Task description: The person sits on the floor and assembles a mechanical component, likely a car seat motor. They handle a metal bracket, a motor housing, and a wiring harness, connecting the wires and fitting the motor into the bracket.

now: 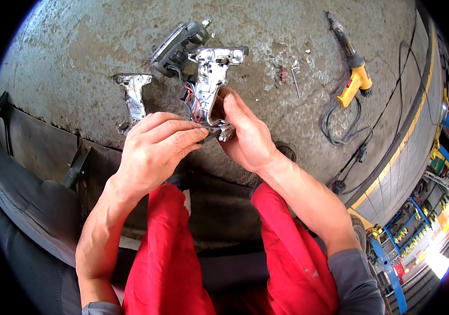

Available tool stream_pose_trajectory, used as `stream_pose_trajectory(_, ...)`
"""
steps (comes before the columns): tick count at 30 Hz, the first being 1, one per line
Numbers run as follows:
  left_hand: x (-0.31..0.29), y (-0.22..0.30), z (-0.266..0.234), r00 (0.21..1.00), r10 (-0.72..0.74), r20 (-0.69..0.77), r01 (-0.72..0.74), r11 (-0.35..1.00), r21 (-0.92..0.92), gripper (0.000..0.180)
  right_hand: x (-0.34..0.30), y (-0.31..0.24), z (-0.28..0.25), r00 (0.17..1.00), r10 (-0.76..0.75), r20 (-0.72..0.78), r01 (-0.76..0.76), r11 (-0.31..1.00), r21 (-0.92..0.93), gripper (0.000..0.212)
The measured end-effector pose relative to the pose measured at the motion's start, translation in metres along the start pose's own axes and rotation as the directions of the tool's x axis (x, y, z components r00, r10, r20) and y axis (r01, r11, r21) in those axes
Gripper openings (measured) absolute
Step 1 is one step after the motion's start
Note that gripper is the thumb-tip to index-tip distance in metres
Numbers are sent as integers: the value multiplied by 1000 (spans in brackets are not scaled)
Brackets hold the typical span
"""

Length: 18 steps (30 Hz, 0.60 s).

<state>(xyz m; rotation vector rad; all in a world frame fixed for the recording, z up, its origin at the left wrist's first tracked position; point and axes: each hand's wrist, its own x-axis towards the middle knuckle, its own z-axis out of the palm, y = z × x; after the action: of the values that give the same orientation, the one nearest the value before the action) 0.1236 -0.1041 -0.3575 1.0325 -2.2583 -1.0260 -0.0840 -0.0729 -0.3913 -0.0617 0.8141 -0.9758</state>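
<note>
My right hand [251, 135] is closed around a silver cast-metal housing [214, 73], gripping its narrow lower end with the wide end pointing away from me. Red, blue and dark wires [190, 100] run along its left side. At the lower end, the fingers of my left hand [153, 147] pinch a small black part [212, 134]; my fingers hide some of it. Beside that part, a small metal piece [226, 133] shows against my right palm. Just beyond the housing lies a dark grey plastic casing [177, 48], partly behind it, with wires at its near end.
A smaller silver metal bracket [134, 97] lies left on the worn grey surface [93, 47]. To the right are a small reddish piece [283, 75], a thin bent metal rod [296, 81] and a yellow corded heat gun [358, 79] with its coiled cable [334, 137]. A dark seat [40, 210] is at left.
</note>
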Motion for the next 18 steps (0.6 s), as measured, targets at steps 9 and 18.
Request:
stream_pose_trajectory(9,-4,0,10,990,49,-129,-54,998,-35,42,1,1,-2,999,5,37,-5,1000,-12,47)
stream_pose_trajectory(18,-5,1,16,979,95,-178,-89,995,41,39,-2,0,-4,999,-13,38,17,995,-96,45)
